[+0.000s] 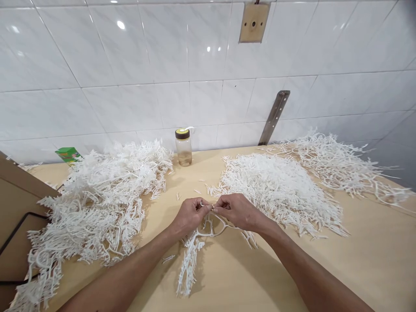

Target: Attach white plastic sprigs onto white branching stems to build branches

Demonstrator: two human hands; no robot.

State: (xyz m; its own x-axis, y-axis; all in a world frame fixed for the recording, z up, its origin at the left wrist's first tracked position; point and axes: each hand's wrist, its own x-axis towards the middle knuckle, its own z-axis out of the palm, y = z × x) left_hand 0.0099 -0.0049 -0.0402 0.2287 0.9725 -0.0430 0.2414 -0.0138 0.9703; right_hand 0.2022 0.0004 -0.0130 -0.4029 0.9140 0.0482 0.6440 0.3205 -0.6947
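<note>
Both hands meet over the middle of the table, pinching a white plastic branch (191, 255) with feathery sprigs. My left hand (192, 214) is closed, thumb and forefinger gripping a thin stem. Close beside it, my right hand (236, 211) is closed in a pinch on another part of the same piece; the exact spot between the fingertips is too small to make out. The branch's bare stem loops below the hands, and its leafy end hangs toward me on the left. Just past my right hand lies a pile of short white sprigs (276, 186).
A large heap of white branches (107, 190) covers the left side. Bare white stems (338, 164) lie at the far right. Near the tiled wall stand a drinking bottle (184, 149) and a green box (68, 154). A metal bracket (274, 118) leans at the back. Cardboard (19, 195) edges the left.
</note>
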